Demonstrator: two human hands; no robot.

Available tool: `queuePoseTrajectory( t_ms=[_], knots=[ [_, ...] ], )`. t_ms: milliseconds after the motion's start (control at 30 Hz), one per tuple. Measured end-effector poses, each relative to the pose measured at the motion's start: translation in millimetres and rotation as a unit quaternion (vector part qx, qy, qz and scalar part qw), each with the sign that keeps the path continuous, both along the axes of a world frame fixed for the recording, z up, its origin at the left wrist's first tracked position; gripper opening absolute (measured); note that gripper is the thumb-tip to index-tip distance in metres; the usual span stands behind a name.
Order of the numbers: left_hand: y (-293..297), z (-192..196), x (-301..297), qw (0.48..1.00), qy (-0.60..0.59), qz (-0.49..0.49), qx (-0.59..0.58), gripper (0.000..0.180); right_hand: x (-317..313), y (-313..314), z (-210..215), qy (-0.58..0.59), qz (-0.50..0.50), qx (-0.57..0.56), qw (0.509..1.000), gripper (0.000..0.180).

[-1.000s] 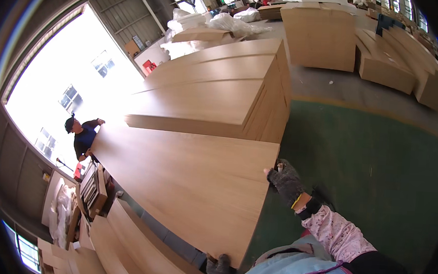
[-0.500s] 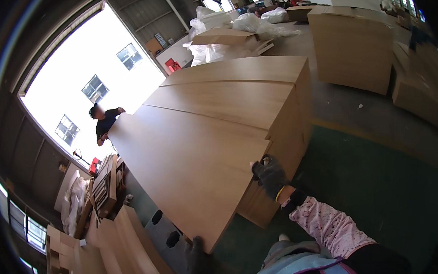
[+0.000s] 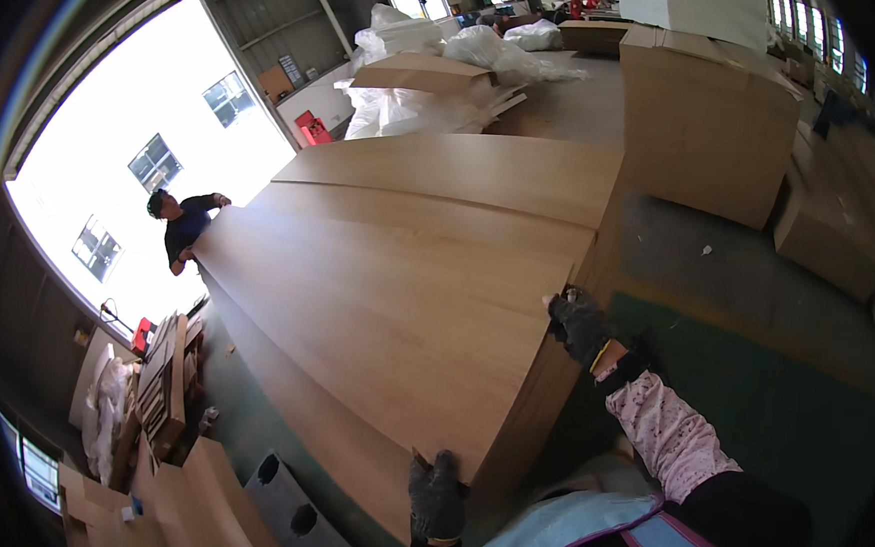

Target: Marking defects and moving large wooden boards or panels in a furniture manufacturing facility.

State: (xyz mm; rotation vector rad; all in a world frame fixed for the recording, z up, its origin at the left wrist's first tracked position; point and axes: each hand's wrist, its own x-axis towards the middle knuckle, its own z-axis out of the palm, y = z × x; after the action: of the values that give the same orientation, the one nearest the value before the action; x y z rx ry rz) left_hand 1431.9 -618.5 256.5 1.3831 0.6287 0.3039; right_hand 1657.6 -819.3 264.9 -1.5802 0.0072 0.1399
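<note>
A large light-brown wooden panel stretches away from me, lying over a stack of similar panels. My left hand, in a dark grey glove, grips the panel's near left corner, thumb on top. Farther along the near end, my right hand, gloved as well, is closed around the right corner; its fingertips are partly hidden. At the far end a co-worker in a dark top has both hands on the panel's edge.
A grey stand with dark oval holes is below left, beside brown boards. Plastic-wrapped bundles lie beyond the stack. Big cardboard-coloured stacks stand at far right. Green floor extends to my right.
The panel has shifted right over the stack and now covers more of it. My left hand has moved up and right with its corner; the view has also turned slightly.
</note>
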Motion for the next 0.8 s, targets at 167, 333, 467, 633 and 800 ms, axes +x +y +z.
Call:
queuePoseTrajectory(
  t_ms=[167, 333, 467, 633, 800],
  knots=[
    [-29.5, -1.9, 76.1, 0.999, 0.014, 0.018, 0.032, 0.019, 75.6, -28.2, -11.2, -0.018, -0.001, -0.011, 1.0, 0.027],
    [-69.8, -14.1, 146.1, 0.999, -0.018, -0.024, 0.023, 0.025, 164.9, -69.9, -50.8, -0.04, 0.008, -0.074, 0.996, 0.027],
    [-111.3, -9.5, 193.9, 0.999, -0.003, 0.009, 0.035, 0.024, 206.3, -107.0, -52.6, 0.051, 0.031, -0.011, 0.998, 0.028],
    [-147.2, -4.0, 262.1, 0.996, 0.059, 0.023, 0.057, 0.022, 272.1, -161.4, -55.4, -0.139, 0.029, -0.017, 0.99, 0.023],
    [-146.1, -7.6, 312.5, 0.995, 0.06, 0.037, 0.068, 0.018, 323.9, -237.3, -14.0, -0.029, 0.025, 0.03, 0.999, 0.024]
  ],
)
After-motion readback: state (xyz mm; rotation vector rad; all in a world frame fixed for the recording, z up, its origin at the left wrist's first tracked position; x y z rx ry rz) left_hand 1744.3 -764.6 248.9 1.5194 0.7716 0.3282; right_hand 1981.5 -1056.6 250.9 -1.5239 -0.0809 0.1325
